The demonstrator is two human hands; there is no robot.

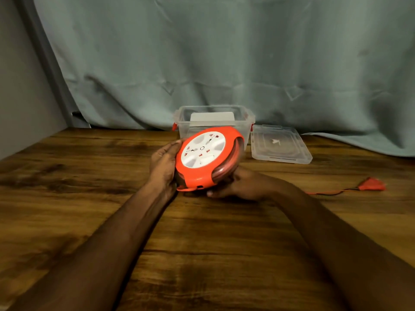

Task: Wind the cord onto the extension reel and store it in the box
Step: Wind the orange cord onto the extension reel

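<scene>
One person works at a wooden table [89, 167], with two bare forearms reaching in from the near edge. The left hand [162, 163] is cupped against the left rim of the one reel [207, 157], its fingers curled along the orange casing and its thumb toward the top. The reel is round, orange with a white socket face, and it is tilted so that the face turns up and toward the left. Its lower edge sits low over the table, though whether it touches the wood cannot be told. Coils of red cord show through the open right side of the casing.

The right hand [238, 184] holds the reel from below and to the right. Its fingers go under the casing and are mostly hidden, and one fingertip shows at the near edge. So both hands grip the same reel, one on each side.

Just beyond the hands stands one clear box [213, 120], open, with red latches at its ends and a pale flat thing inside. The reel's top edge overlaps the box's front wall in the view. Beyond and to the right of the right hand, one clear lid [280, 144] lies flat on the table beside the box.

Farther right of the right hand, a loose length of cord [327, 192] trails across the wood to one red plug [372, 184]. A grey-green curtain [224, 52] hangs behind everything.
</scene>
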